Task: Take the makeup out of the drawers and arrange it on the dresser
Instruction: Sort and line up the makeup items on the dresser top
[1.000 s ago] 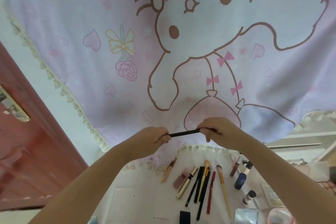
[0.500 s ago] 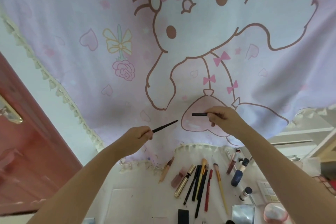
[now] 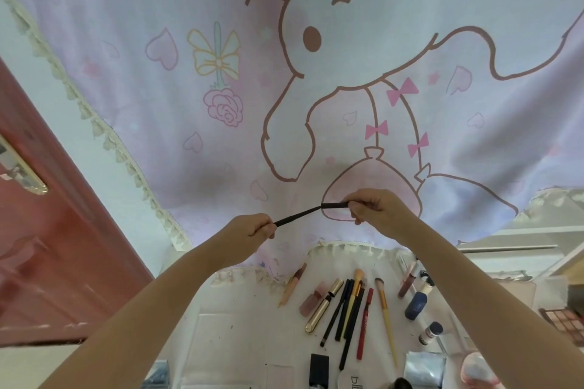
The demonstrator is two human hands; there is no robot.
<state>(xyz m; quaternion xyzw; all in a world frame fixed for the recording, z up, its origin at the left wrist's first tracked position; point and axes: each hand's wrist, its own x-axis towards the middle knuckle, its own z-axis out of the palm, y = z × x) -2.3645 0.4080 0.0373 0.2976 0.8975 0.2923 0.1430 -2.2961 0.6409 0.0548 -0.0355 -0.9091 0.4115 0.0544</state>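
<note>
Above dresser [image 3: 240, 319] | pencil [image 3: 297, 217] tip now meets cap [image 3: 335, 205], previously apart

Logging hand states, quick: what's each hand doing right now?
Left hand: pinches the black pencil.
Right hand: pinches the pencil cap.

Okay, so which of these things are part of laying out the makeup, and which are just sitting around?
Part of the job:
- black pencil, held in left hand
- its cap, held in right hand
- gold tube
- red pencil
- yellow brush
- blue bottle

Just around:
- cartoon curtain
- red door
</note>
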